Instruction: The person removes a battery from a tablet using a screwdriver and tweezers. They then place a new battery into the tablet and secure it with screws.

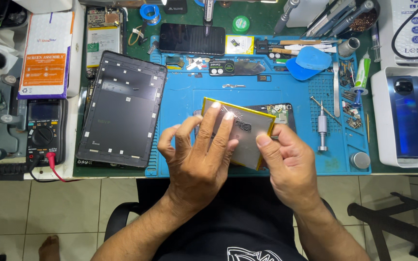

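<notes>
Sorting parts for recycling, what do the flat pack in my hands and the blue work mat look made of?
Flat pack: likely metal foil pouch, silvery with a dull sheen and yellow edge tape. Blue mat: probably silicone or rubber, matte, with moulded compartments.

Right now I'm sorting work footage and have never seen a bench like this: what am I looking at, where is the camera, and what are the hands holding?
This is one picture from a camera worn on a person's head, looking down at their own two bare hands over a workbench. No machine is involved.

The left hand and right hand together hold a flat silvery battery pack with yellow edges, tilted above a blue work mat. The left fingers lie on its top face; the right thumb presses its lower right edge.

A dark device lies partly hidden under the pack. Left of the mat lies a dark tablet back cover, and beyond it a multimeter with a red lead. A black phone lies at the mat's top, a screwdriver on its right, and a blue phone in a white tray.
</notes>
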